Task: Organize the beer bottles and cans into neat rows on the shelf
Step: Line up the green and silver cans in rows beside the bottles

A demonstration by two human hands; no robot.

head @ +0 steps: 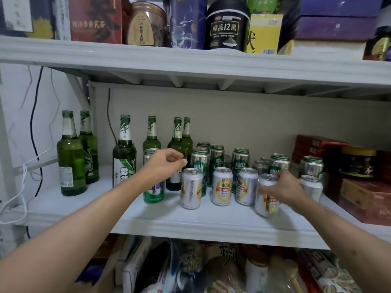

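Crowding the right hand: silver cans, red boxes beside.

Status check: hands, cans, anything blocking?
Right hand grips tilted silver-and-yellow can. Left hand loosely curled, empty, before green glass bottle. Front can row unfinished. Nothing blocking.

1. A pale grey shelf carries everything.
2. Six green beer bottles stand upright along its back left.
3. Silver and green cans cluster mid-shelf.
4. Reddish boxes sit at the right.
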